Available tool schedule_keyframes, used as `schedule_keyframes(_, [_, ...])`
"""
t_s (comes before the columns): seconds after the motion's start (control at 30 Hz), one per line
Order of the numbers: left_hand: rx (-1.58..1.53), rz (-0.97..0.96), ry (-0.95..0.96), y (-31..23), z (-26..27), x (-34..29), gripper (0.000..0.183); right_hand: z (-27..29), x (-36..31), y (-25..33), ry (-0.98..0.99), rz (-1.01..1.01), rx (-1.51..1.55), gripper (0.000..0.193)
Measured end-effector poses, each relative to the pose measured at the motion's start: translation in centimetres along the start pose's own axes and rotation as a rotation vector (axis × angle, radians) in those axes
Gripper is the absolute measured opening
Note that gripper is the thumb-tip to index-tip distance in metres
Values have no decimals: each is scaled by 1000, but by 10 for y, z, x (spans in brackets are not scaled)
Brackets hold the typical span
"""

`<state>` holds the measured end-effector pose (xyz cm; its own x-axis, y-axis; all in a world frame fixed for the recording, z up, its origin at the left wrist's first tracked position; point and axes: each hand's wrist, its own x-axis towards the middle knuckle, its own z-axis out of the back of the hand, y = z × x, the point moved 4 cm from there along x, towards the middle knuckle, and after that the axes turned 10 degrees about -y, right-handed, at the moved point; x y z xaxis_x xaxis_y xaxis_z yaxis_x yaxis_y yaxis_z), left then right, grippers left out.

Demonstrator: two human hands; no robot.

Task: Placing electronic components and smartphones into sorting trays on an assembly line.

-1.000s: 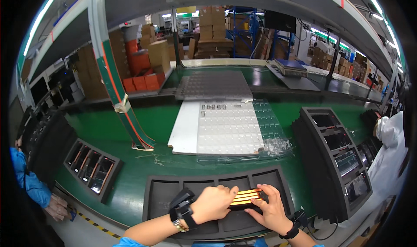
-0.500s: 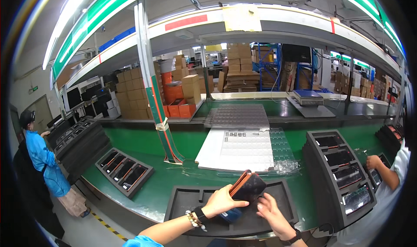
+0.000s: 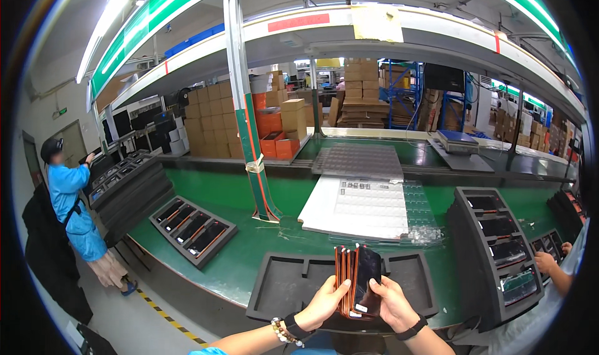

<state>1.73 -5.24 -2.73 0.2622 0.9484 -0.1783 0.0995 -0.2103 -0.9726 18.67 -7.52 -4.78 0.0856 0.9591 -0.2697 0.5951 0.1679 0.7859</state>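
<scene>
A fanned stack of several slim phones (image 3: 369, 274) with black glass faces and orange edges stands upright between my hands. My left hand (image 3: 323, 302) is closed round the stack's left side, its thumb on the edges. On the right, my right hand (image 3: 394, 304) grips the nearest phone, thumb on its dark face; a small white label shows at that phone's lower corner. Beneath and behind the stack lies a black foam tray (image 3: 274, 283) with shallow recesses, partly hidden by my hands and the phones.
Another foam tray (image 3: 193, 230) with phones lies to the left. Stacked phone trays (image 3: 496, 255) rise on the right beside a co-worker's hand (image 3: 546, 262). White sheets and clear plastic trays (image 3: 359, 208) lie ahead, near a metal post (image 3: 240, 105). A person in blue (image 3: 68, 186) stands far left.
My left hand has turned the phone stack from tilted to upright. My right hand, apart from the stack before, now grips the front phone. The view has shifted.
</scene>
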Motion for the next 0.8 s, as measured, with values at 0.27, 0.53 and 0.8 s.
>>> schedule_keyframes(0.27, [-55, -37, 18, 18, 15, 0, 32, -27, -20, 7, -57, 168, -87, 20])
schedule_keyframes(0.53, [-173, 84, 70, 17, 22, -5, 33, -44, -37, 15, -121, 151, -20, 26])
schedule_keyframes(0.8, [-107, 183, 45, 13, 41, -14, 34, -13, -21, 19, -191, 21, 62, 17])
